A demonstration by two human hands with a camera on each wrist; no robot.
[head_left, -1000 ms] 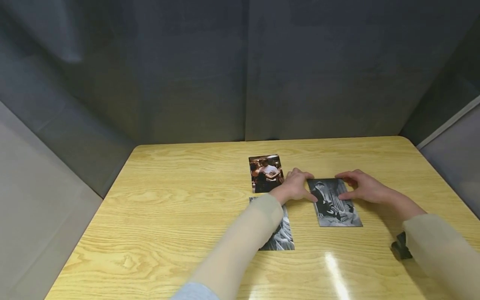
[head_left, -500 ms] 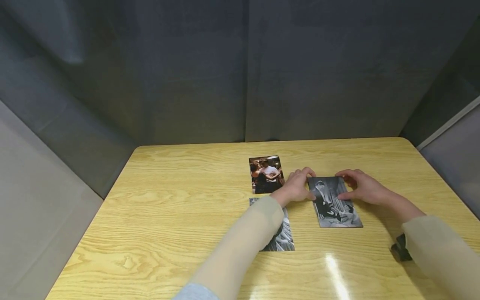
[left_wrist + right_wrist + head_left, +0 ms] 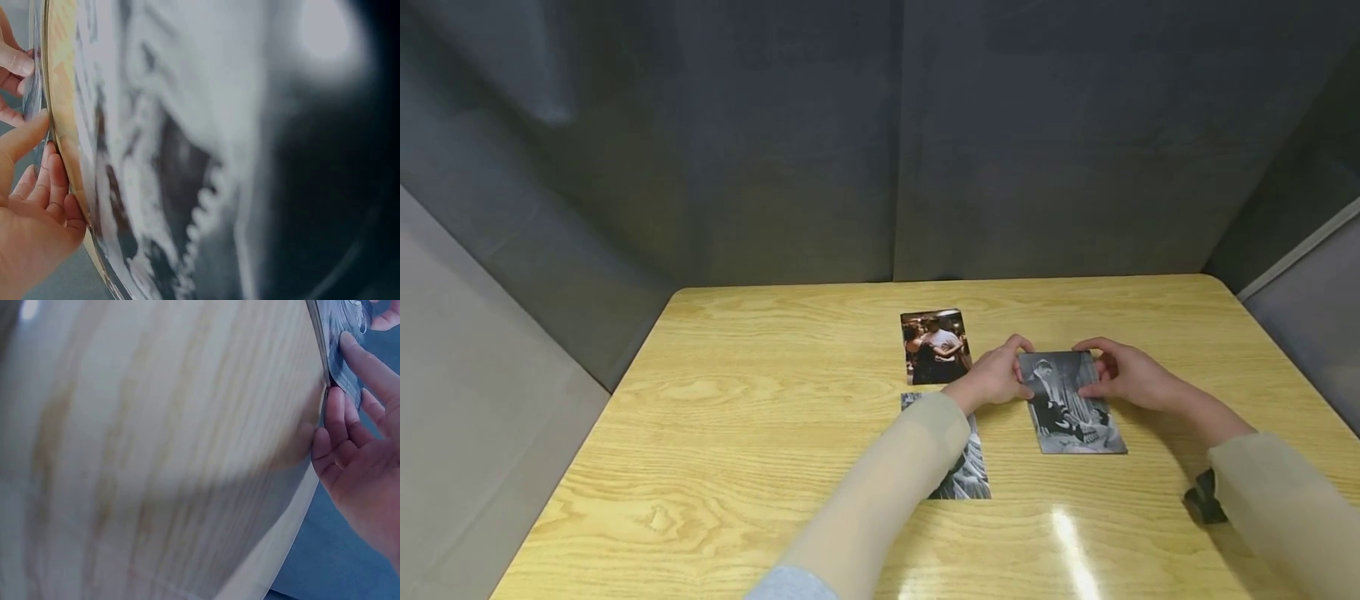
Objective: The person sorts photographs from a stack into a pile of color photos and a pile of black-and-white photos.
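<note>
We counted three photos on the table [image 3: 737,433]: one colour print [image 3: 934,347] toward the far side, one black-and-white print [image 3: 962,467] nearer the body and partly under the left forearm, and a second black-and-white print, the held photo [image 3: 1070,403], to the right of both. We also noted one small dark object [image 3: 1204,497] by the right sleeve; we could not tell what it was.

The held photo lay right of centre on the table, in portrait format. Its long axis ran from near to far, leaning slightly left at the far end. Its far end appeared lifted a little off the wood while the near end rested on the table.

The left hand [image 3: 996,375] gripped the far left edge, thumb on the picture face and curled fingers around the edge. The left wrist view showed those fingers [image 3: 47,187] bunched close together against the edge. The right hand [image 3: 1126,375] gripped the far right edge the same way, thumb on top. In the right wrist view its fingers [image 3: 340,434] lay curled against the table edge, with one on the print. Both hands pinched the held photo; neither touched the other two prints.
</note>
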